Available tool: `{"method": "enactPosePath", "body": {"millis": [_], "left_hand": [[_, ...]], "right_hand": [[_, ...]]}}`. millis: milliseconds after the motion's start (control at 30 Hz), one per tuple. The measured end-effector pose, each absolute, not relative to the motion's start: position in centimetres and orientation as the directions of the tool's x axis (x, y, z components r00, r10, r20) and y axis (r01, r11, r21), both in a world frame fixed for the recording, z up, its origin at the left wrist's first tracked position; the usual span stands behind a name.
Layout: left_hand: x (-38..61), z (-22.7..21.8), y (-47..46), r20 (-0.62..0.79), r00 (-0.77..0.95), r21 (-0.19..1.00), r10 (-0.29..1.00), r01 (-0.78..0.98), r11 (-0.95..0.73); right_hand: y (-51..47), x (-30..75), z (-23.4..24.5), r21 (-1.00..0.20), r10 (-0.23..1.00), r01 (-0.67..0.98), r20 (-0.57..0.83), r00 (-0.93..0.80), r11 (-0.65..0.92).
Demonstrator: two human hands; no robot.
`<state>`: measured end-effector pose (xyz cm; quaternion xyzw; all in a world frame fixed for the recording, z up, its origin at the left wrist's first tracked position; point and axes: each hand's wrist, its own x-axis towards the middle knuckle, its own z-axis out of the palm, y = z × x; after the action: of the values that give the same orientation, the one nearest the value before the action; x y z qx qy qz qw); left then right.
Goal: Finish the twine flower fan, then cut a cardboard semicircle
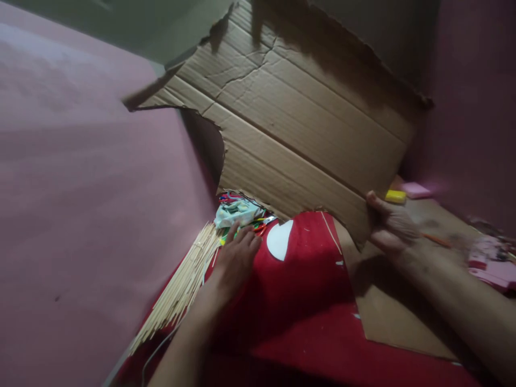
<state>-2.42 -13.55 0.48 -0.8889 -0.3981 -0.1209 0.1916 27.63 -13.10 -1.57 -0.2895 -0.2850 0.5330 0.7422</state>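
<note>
A large piece of cardboard (306, 118) with torn, ragged edges and creases is held up in the air, tilted. My right hand (391, 226) grips its lower right corner, thumb on the near face. My left hand (237, 252) is held apart from the cardboard, fingers stretched out and holding nothing. Close to its fingertips are scissors (263, 228) with orange-red handles and a pale green patterned cloth or pouch (237, 213). A white cut-out piece (279, 241) with a rounded edge lies on the red cloth (306, 306), right of this hand.
A bundle of thin wooden sticks (181, 285) lies along the pink wall (80, 215) at left. A flat cardboard sheet (399, 322) covers the right side. Beyond my right hand are a yellow block (395, 196), a pink block (416, 190) and a pink object (489, 263).
</note>
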Motion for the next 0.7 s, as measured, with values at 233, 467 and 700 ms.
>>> {"method": "enactPosePath", "body": {"millis": [233, 467, 700], "left_hand": [[-0.5, -1.6, -12.1, 0.037, 0.78, -0.501, 0.625, 0.555, -0.664], [0.2, -3.4, -10.5, -0.06, 0.834, -0.571, 0.549, 0.422, -0.704], [-0.1, -4.4, -9.5, -0.053, 0.863, -0.578, 0.502, 0.383, -0.72]], "right_hand": [[-12.9, 27.5, -1.8, -0.598, 0.978, -0.784, 0.0, 0.208, 0.167], [-12.5, 27.7, -2.2, -0.519, 0.963, -0.837, -0.092, 0.253, 0.171], [-12.7, 27.4, -1.9, -0.466, 0.933, -0.867, -0.204, 0.298, 0.175]]}}
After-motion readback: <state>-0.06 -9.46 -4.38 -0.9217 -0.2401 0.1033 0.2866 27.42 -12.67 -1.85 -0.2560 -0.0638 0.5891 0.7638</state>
